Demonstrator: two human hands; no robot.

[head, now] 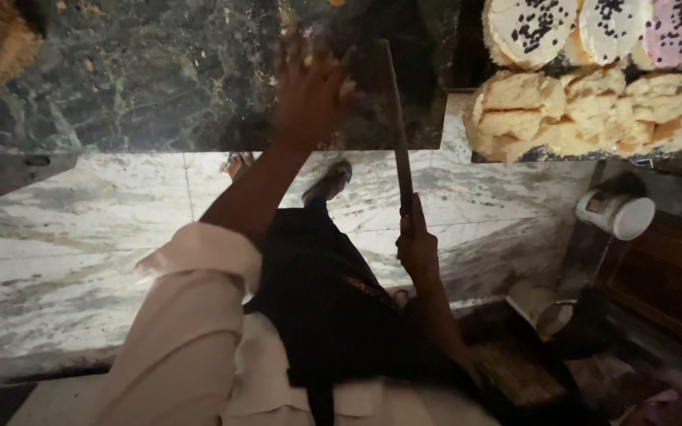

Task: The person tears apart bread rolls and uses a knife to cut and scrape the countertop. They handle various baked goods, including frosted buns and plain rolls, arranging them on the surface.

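Observation:
My left hand [309, 91] reaches forward with fingers spread over the dark green marble counter [159, 79], blurred by motion, touching crumbs near its front edge. My right hand [417, 244] grips the handle of a long thin knife [396, 118], whose blade points away from me across the counter's right end. My left sleeve [191, 315] is pale and rolled at the forearm. A dark apron hangs below me.
A tray [593, 154] at the upper right holds stacked pale biscuits [578, 110] and round pastries with dark sprinkles [534, 28]. A white cup-like roll [616, 213] and a metal mug [550, 312] sit at the right. Pale marble floor [65, 252] lies below.

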